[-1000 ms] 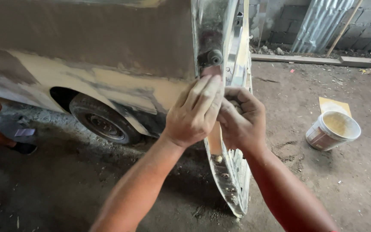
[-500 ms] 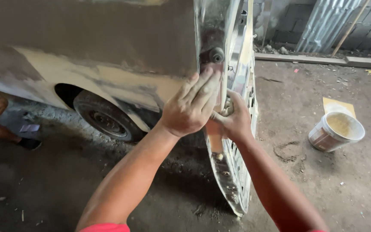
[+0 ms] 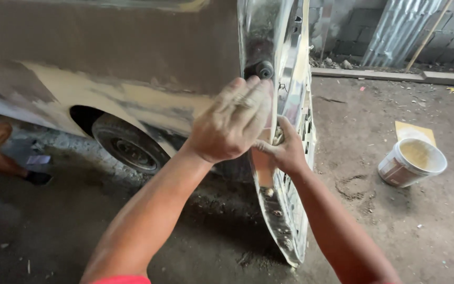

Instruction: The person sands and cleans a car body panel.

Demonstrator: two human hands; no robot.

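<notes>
L hand (image 3: 230, 125) flat, fingers straight, on van (image 3: 132, 58) rear corner edge. R hand (image 3: 285, 150) grips door (image 3: 290, 210) edge. Filler mostly sanded; patches left, I'd say.

You have just one camera, and it sits on your head. It looks down and forward, out along your two arms. Your left hand (image 3: 232, 123) and right hand (image 3: 285, 152) are very close, right in the middle of the view. Just past them is the edge of the car body (image 3: 132, 63), so you stand close to it. Lower down you see the dirt floor (image 3: 395, 231), a wheel (image 3: 130, 150) on the left and a white bucket (image 3: 411, 163) on the right. Far at the top right is a block wall (image 3: 447, 31).
</notes>
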